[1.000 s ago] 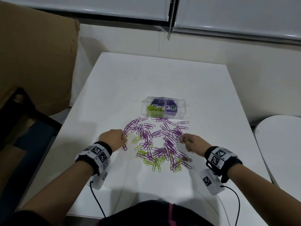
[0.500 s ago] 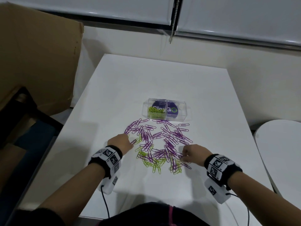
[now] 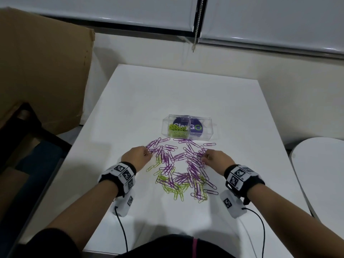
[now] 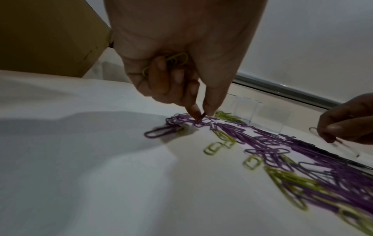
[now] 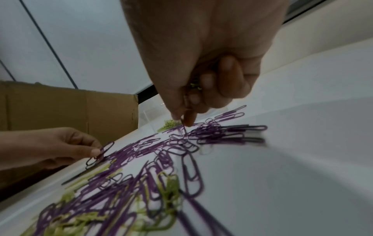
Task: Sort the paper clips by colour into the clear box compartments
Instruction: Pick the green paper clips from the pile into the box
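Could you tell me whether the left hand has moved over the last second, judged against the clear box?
Yes. The left hand dipped toward the person half a second ago, then returned toward the clear box, back at the far left edge of the purple clips.

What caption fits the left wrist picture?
Left hand tucks green clips in its palm while pinching a purple clip from the pile.

Head view: high above the table point(image 3: 186, 94), facing forward and down at the clear box point(image 3: 187, 128).
Left wrist view: low, close, left of the box, facing it.
Right wrist view: low, close, right of it.
Shared: the clip pile point(image 3: 181, 170) before the box.
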